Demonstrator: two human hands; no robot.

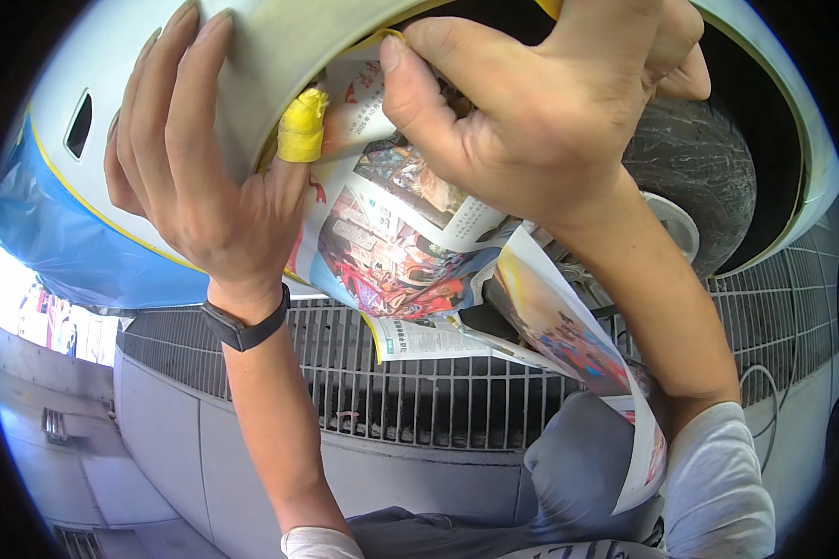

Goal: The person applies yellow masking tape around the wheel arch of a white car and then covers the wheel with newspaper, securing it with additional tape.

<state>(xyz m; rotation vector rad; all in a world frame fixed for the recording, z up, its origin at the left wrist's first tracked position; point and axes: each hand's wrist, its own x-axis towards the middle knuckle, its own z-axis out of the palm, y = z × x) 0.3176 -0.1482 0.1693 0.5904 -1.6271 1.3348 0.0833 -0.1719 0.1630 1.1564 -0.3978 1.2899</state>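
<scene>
2 hands (pixel 205 177) (pixel 541 112) at pale panel (pixel 266 47), grating (pixel 410 375) (dark gaps), floor (pixel 373 466)

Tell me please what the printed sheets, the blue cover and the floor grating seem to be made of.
Printed sheets: probably thin newsprint paper, fairly matte; printed text and a curling edge suggest it.
Blue cover: likely plastic film, glossy, given its wrinkles and highlights.
Floor grating: probably dull grey metal, judging by its slim crossing bars.
</scene>
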